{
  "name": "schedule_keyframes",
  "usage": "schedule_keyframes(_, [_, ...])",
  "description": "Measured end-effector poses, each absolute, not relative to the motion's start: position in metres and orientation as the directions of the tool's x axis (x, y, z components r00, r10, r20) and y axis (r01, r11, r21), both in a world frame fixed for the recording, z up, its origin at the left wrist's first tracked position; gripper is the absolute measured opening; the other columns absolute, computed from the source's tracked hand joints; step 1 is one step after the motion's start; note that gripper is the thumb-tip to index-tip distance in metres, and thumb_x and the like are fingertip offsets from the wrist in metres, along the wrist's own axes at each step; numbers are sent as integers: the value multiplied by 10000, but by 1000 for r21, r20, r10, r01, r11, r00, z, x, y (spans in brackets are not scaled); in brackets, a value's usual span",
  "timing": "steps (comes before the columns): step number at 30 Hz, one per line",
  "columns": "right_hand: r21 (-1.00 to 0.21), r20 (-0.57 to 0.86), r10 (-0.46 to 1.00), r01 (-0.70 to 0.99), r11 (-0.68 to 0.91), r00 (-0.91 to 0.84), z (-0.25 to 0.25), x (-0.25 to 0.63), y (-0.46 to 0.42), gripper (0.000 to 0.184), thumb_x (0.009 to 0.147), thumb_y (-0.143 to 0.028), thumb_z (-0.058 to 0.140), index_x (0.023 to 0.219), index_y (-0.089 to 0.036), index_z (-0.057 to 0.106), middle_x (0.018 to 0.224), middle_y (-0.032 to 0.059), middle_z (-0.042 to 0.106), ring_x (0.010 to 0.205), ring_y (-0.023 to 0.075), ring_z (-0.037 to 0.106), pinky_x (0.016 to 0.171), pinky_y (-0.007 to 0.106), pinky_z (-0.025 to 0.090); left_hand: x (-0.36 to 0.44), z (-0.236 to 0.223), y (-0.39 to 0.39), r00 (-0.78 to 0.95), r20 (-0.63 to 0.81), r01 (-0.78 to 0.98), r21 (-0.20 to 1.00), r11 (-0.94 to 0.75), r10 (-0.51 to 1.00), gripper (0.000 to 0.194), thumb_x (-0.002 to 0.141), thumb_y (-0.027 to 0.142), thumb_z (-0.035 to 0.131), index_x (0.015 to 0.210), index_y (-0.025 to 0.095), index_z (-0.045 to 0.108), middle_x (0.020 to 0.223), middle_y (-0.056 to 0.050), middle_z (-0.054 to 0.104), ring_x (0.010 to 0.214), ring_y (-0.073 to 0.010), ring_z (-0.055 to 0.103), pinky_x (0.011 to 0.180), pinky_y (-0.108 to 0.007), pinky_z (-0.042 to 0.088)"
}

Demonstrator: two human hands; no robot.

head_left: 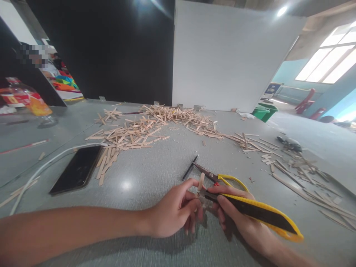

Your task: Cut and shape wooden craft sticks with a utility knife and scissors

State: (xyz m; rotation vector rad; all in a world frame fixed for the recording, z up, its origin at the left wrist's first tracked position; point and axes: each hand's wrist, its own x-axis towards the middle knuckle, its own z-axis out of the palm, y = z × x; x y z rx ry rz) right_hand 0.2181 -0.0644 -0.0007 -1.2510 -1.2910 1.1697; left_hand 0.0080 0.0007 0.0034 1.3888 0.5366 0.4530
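Note:
My left hand (pixel 178 211) is closed, its thumb and fingers pinching a short piece of wooden craft stick (pixel 201 181) that stands up with a rounded end. Wrapped in my right hand (pixel 240 218) is a yellow and black utility knife (pixel 261 212), its tip pointing left. The blade end meets the stick close to my left fingertips; whether it is cutting in cannot be made out. Just beyond my hands lie scissors (pixel 206 172) with yellow handles, partly hidden behind my right hand. A dark pen (pixel 190 168) lies against the scissor tips.
Loose craft sticks (pixel 133 131) are heaped along the back of the grey table. A black phone (pixel 78 168) and white cable (pixel 57 154) lie left, near a drink bottle (pixel 35 102). Wood scraps (pixel 308 185) spread to the right. Black and white panels (pixel 222 55) stand behind.

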Motion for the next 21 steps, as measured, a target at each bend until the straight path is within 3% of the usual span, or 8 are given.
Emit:
schedule_keyframes(4, [-932, 240, 970, 289, 218, 41, 0, 215, -68, 289, 989, -452, 646, 1102, -224, 783, 559, -5, 662, 396, 147, 612, 403, 254, 522, 9, 7, 1, 793, -110, 25, 989, 148, 600, 332, 1021, 512, 550, 1140, 227, 428, 778, 30, 630, 476, -68, 557, 417, -141, 428])
schedule_keyframes(7, [-751, 490, 871, 493, 440, -31, 7, 212, -70, 155, 976, -298, 649, 1032, -282, 793, 586, -21, 699, 449, 152, 652, 536, 282, 568, 8, 12, 0, 793, -151, 73, 985, 154, 590, 297, 1023, 482, 555, 1119, 228, 432, 780, 36, 630, 478, -63, 550, 411, -131, 407])
schedule_keyframes(11, [-631, 591, 796, 542, 555, -127, 13, 211, -69, 228, 941, -182, 642, 1069, -325, 764, 752, -19, 780, 557, 155, 702, 551, 252, 552, 8, 16, 0, 787, -170, 100, 984, 149, 593, 302, 1021, 481, 558, 1130, 228, 435, 795, 33, 640, 470, -61, 544, 406, -134, 412])
schedule_keyframes(13, [-653, 567, 812, 526, 545, -139, 11, 212, -69, 228, 950, -188, 641, 1083, -327, 762, 720, -22, 769, 562, 158, 705, 573, 259, 562, 8, 16, 0, 788, -166, 99, 985, 144, 593, 314, 1019, 494, 560, 1133, 229, 436, 798, 34, 637, 465, -60, 542, 408, -138, 422])
schedule_keyframes(15, [-755, 483, 872, 465, 463, -84, 6, 214, -70, 181, 983, -247, 636, 1097, -309, 764, 607, -39, 715, 485, 144, 665, 572, 266, 569, 7, 15, 0, 795, -157, 93, 986, 139, 585, 316, 1024, 506, 550, 1124, 230, 436, 803, 32, 635, 474, -61, 549, 413, -137, 428])
schedule_keyframes(18, [-944, 194, 981, 267, 193, -23, 1, 218, -68, 252, 1027, -408, 611, 1173, -253, 745, 607, -25, 694, 447, 126, 633, 504, 247, 558, 7, 12, 0, 806, -132, 65, 989, 136, 577, 333, 1026, 530, 542, 1114, 230, 427, 791, 30, 633, 483, -66, 561, 415, -136, 434])
schedule_keyframes(21, [-996, 20, 997, 88, 26, -70, 1, 222, -65, 390, 1004, -532, 624, 1187, -207, 739, 691, 14, 707, 525, 134, 658, 473, 225, 534, 6, 11, 1, 815, -116, 35, 988, 152, 568, 362, 1018, 548, 553, 1117, 225, 421, 772, 31, 626, 471, -71, 567, 407, -143, 442])
